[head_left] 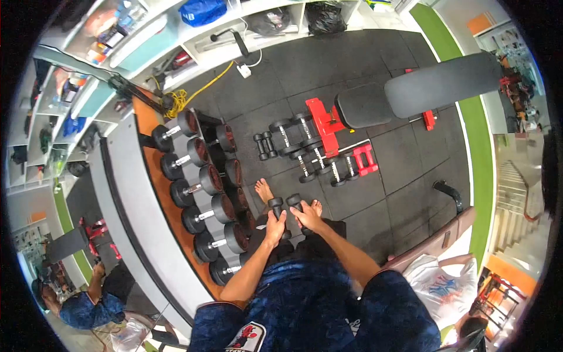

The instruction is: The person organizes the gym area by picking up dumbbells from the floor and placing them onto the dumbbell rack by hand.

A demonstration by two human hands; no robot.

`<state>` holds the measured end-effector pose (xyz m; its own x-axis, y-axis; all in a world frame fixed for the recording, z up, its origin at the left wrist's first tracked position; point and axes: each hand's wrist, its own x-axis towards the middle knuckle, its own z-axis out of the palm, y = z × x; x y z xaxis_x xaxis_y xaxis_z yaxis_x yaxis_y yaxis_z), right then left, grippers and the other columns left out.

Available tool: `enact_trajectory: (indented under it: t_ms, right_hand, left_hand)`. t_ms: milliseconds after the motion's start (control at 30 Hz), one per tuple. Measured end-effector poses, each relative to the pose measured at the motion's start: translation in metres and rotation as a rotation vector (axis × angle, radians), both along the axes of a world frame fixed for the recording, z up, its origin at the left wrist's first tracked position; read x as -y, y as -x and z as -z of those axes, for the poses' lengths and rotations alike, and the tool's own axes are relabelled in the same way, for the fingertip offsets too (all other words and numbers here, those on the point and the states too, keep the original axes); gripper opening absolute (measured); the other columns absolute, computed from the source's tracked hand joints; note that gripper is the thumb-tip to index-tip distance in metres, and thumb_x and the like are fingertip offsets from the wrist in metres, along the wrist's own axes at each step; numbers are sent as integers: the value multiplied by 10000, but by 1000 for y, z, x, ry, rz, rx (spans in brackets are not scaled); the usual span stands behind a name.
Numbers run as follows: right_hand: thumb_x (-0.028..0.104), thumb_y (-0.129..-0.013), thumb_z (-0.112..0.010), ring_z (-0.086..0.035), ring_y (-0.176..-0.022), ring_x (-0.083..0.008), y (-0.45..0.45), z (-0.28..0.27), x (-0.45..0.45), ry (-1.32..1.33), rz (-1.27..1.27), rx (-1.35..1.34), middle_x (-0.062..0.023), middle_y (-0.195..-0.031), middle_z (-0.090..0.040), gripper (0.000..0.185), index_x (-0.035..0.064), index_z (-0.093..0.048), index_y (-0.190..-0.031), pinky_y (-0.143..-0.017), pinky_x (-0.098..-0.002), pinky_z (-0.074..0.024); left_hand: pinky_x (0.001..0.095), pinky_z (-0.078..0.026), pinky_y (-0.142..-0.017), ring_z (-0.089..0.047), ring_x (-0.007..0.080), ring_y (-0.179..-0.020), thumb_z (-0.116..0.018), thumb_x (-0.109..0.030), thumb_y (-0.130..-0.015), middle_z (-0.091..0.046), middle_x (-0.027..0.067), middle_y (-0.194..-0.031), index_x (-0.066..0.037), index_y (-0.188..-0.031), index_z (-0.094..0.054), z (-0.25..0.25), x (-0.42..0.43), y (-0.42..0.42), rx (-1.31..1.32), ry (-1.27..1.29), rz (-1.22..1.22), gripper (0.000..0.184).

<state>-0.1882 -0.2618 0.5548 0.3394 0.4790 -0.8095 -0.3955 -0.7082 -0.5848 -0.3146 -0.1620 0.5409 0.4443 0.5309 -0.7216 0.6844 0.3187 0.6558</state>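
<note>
My left hand [274,227] is wrapped round a small black dumbbell [276,203], held in front of my lap. Beside it, my right hand [307,216] grips a second small black dumbbell [294,200]. The two weights are close together but apart, and fingers hide parts of their handles. My bare feet are on the dark floor just beyond them. On the floor ahead lie several black dumbbells with chrome handles [335,171], a pair of small black dumbbells [264,145] and red dumbbells [365,160].
A rack of large round dumbbells [212,215] stands close on my left, before a mirror [70,234]. Ahead right is a black bench [443,86] with a red frame. A yellow cable [176,104] lies by the shelves. A brown padded seat [448,232] is at my right.
</note>
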Motion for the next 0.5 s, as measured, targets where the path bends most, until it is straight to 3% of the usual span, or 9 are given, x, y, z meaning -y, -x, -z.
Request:
enact_trajectory:
  t_ms: [33,67,100,167,233,367,433,467,500]
  right_hand:
    - [406,-906,-557,-571,-655,-167,-3,12,-8,18,-5,0,-85,-675,-554,442,-11,-456,-1013,-705,-346,-455]
    - [412,-910,-546,-585,-743,-188,-4,24,-14,35,-10,-6,-121,-736,-568,453,-17,-449,-1018,-765,-363,-456]
    - [407,-919,-536,-570,-877,-219,-14,16,-23,14,-62,109,-165,-888,-573,477,-32,-428,-1073,-766,-367,-466]
    - [401,-922,-536,-574,-870,-236,-3,79,-21,-69,0,273,-193,-962,-560,497,-7,-395,-1167,-754,-377,-461]
    - [330,-930,-527,-386,-1132,-296,-9,121,-24,-75,41,153,-237,-1215,-380,579,-33,-276,-1305,-936,-380,-332]
    - [227,-920,-536,-157,-1402,-367,-29,230,-29,-82,-56,72,-281,-1485,-163,712,-98,-138,-1412,-1129,-374,-174]
    - [217,-907,-560,-334,-1294,-365,-26,283,-27,-45,-99,171,-284,-1371,-336,650,-69,-233,-1391,-1059,-386,-292]
    - [213,-905,-570,-436,-1210,-343,-32,309,-29,-26,-115,220,-268,-1286,-439,612,-49,-285,-1378,-1008,-386,-350]
    - [210,-903,-580,-539,-1125,-321,-37,336,-32,-8,-128,271,-252,-1201,-542,574,-29,-337,-1365,-956,-386,-409]
  left_hand:
    - [387,-451,-827,-590,287,-921,-572,-400,-907,-605,180,-962,16,-1119,-451,10,-5,-8,69,-11,-9,483]
    - [326,-404,-918,-507,199,-1033,-548,-352,-942,-546,124,-1103,7,-1241,-406,20,-12,-11,4,138,13,488]
    - [332,-400,-925,-501,209,-1046,-540,-352,-946,-537,131,-1127,3,-1261,-384,21,-19,-18,10,163,13,499]
    - [359,-408,-919,-515,259,-1055,-530,-352,-948,-529,170,-1153,5,-1276,-351,56,-29,-35,25,148,18,518]
    - [399,-429,-896,-554,340,-1044,-526,-352,-941,-530,232,-1158,20,-1268,-330,95,-30,-45,22,89,23,533]
    - [417,-411,-929,-530,381,-1098,-569,-284,-910,-523,254,-1180,41,-1297,-311,184,-47,-69,-210,72,193,568]
    - [399,-409,-943,-528,400,-1115,-599,-281,-891,-517,280,-1211,22,-1371,-239,194,-67,-101,-396,69,360,673]
    - [427,-426,-923,-537,411,-1097,-668,-278,-827,-459,321,-1254,44,-1376,-241,227,-62,-100,-298,18,226,767]
    - [446,-361,-987,-473,427,-1164,-688,-283,-807,-406,334,-1298,60,-1365,-264,252,-66,-108,-320,-91,263,780]
